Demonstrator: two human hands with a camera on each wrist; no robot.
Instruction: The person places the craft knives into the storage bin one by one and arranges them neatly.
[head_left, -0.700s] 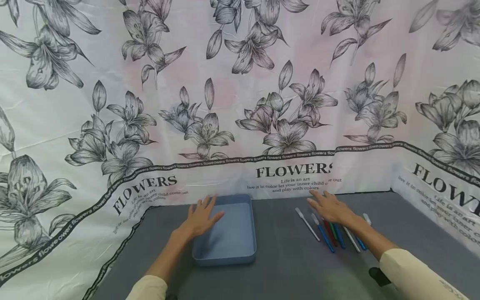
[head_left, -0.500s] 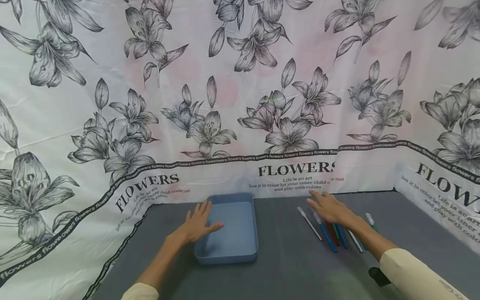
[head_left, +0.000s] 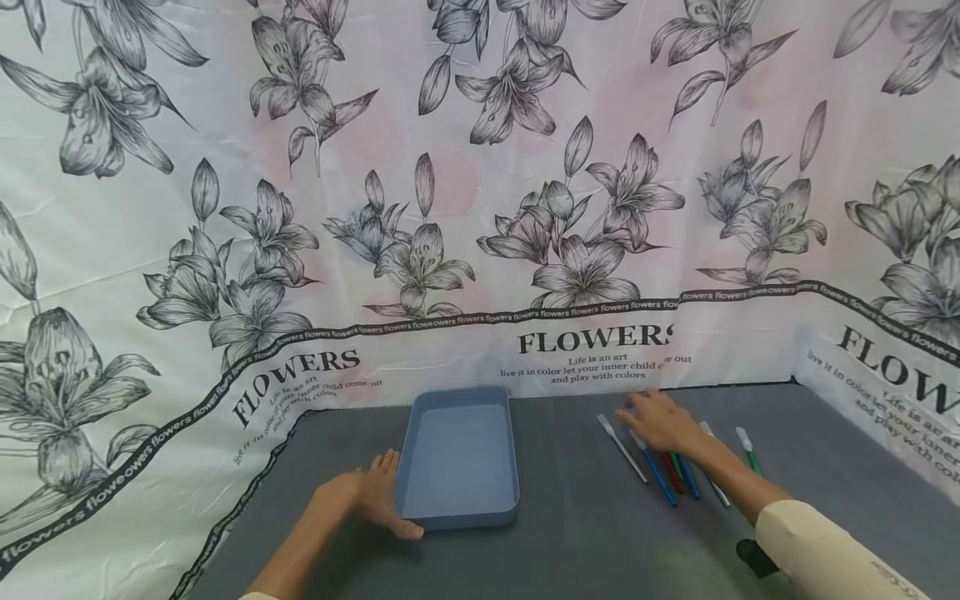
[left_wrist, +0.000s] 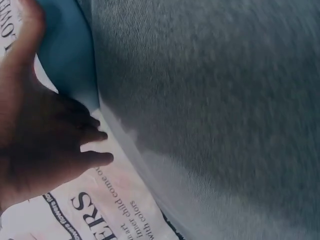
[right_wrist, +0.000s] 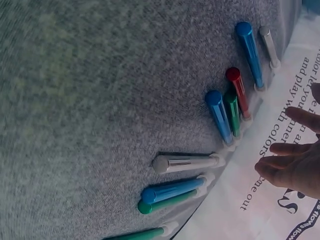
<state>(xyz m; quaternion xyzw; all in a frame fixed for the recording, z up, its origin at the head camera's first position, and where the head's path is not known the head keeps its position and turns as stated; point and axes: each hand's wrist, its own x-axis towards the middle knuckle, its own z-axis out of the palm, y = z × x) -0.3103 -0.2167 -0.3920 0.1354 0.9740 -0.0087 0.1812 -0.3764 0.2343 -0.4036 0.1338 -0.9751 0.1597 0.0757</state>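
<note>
Blue tray sits left of the slim pens on the gray surface, its far edge near the flower-printed cloth. The left hand lies along the tray's left wall, thumb at the near left corner — its grip is wide. The right hand hovers over the pens' far ends, grip relaxed and fairly wide, fingertips apart from them. Between the tray's right wall and the leftmost silver pen runs a broad gray strip — more room stretches along the near side.
</note>
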